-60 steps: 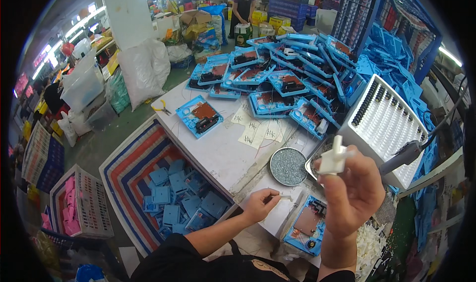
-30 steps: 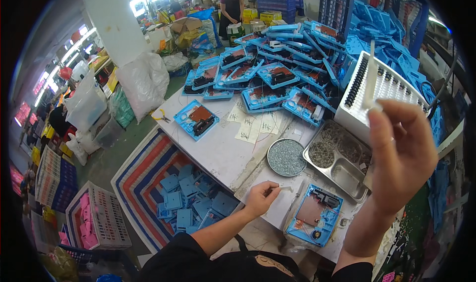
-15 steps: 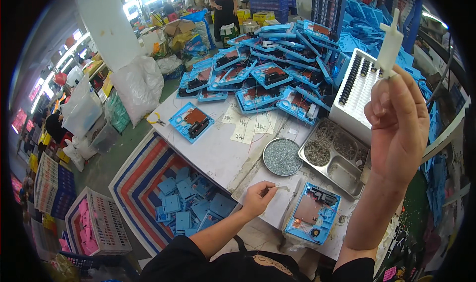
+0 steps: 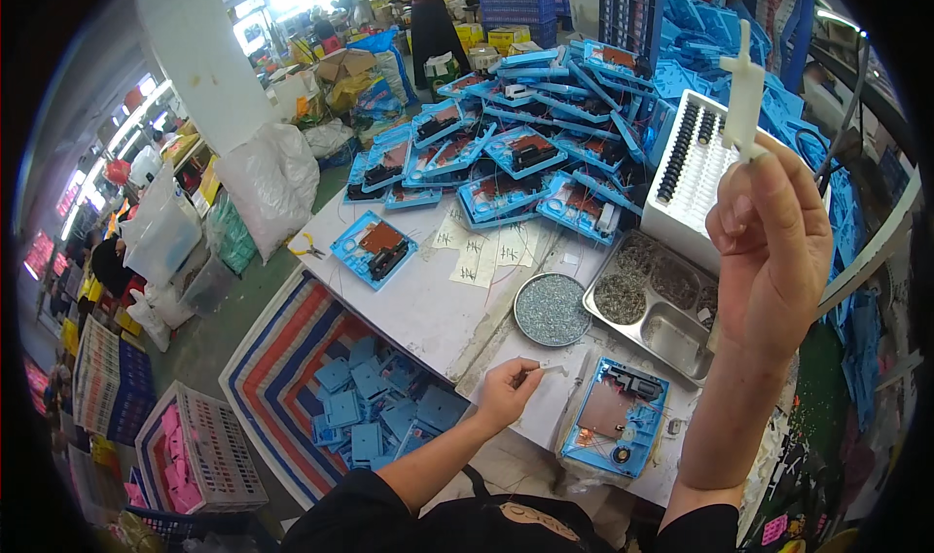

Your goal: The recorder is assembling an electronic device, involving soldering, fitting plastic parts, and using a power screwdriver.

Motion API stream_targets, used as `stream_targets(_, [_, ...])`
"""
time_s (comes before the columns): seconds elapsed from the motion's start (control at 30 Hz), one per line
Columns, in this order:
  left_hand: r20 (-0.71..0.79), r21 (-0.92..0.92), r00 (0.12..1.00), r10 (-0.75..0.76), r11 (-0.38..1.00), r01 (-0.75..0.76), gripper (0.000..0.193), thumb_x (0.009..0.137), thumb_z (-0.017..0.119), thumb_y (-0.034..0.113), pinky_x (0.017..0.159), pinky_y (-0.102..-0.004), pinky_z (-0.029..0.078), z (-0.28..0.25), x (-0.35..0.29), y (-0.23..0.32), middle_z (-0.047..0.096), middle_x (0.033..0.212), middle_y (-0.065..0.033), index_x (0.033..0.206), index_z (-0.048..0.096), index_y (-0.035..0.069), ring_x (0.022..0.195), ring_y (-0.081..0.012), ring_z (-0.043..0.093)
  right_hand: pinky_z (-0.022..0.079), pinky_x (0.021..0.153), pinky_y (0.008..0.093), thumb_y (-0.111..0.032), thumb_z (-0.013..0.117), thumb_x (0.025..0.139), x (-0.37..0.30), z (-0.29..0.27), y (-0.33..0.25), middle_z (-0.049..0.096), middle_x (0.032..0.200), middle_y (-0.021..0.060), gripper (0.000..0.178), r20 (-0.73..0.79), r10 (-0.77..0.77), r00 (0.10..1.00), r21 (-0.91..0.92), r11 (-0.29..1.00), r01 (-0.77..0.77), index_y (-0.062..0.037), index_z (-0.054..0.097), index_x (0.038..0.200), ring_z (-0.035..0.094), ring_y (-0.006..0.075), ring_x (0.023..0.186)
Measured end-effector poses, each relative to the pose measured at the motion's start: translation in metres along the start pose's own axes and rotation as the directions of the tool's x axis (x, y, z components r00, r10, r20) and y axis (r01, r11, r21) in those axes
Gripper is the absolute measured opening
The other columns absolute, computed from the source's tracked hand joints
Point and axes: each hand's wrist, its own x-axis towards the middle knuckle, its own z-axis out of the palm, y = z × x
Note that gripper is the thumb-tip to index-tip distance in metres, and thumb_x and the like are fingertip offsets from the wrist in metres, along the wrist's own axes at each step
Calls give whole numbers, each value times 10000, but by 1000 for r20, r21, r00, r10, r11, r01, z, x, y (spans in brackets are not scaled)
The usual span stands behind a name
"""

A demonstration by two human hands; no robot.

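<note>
A translucent white plastic part [image 4: 743, 106] stands raised above the counter [image 4: 428, 310], its thin stem pointing up, its lower end pinched between the thumb and fingers of the person's right hand [image 4: 773, 227]. The left hand [image 4: 508, 392], lower down and nearer the body, grips a small whitish strip [image 4: 555, 369] between thumb and forefinger — the strip's free end points right, toward an open blue plastic housing [image 4: 623, 417] with a brown panel and black fittings.

Just beyond the left hand sits a round dish [image 4: 518, 321] of small grey pieces; beside it is a compartmented metal tray [image 4: 678, 337] holding small metal parts. Behind the raised part, a white box [image 4: 671, 227] carries rows of black pieces [image 4: 675, 161].

Farther across the counter lie paper sheets [image 4: 474, 258], a single blue housing [image 4: 375, 249] and a heap of similar housings [image 4: 525, 151]. Yellow-handled pliers [image 4: 307, 247] rest at the left edge — below them, a striped bag [image 4: 263, 358] holds blue plastic pieces [image 4: 365, 407].
</note>
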Motion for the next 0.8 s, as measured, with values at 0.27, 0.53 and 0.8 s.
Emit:
stream_targets(0.27, [-22, -107, 1000, 17, 994, -20, 145, 977, 678, 99, 595, -194, 438, 4, -2, -8, 626, 787, 23, 1040, 686, -31, 680, -18, 537, 366, 598, 219, 36, 723, 804, -102, -62, -24, 603, 805, 36, 233, -10, -37, 999, -650, 759, 21, 28, 687, 1035, 512, 87, 645])
stream_targets(0.53, [25, -111, 999, -29, 993, 32, 142, 986, 665, 87, 621, -195, 441, -1, -4, 9, 629, 825, 14, 1049, 672, -41, 718, -24, 545, 424, 823, 400, 36, 697, 750, -254, -195, -76, 539, 833, 117, 211, -282, 220, 934, -957, -137, -256, 6, 636, 950, 526, 308, 875])
stream_targets(0.8, [236, -122, 959, -154, 975, 186, 132, 971, 682, 90, 669, -204, 452, 22, -1, 86, 637, 862, 13, 1042, 687, -21, 763, -39, 561, 426, 950, 457, -61, 700, 769, -316, -255, -80, 594, 986, 164, 264, -418, 312, 853, -897, -291, -333, 0, 656, 1021, 537, 365, 1021])
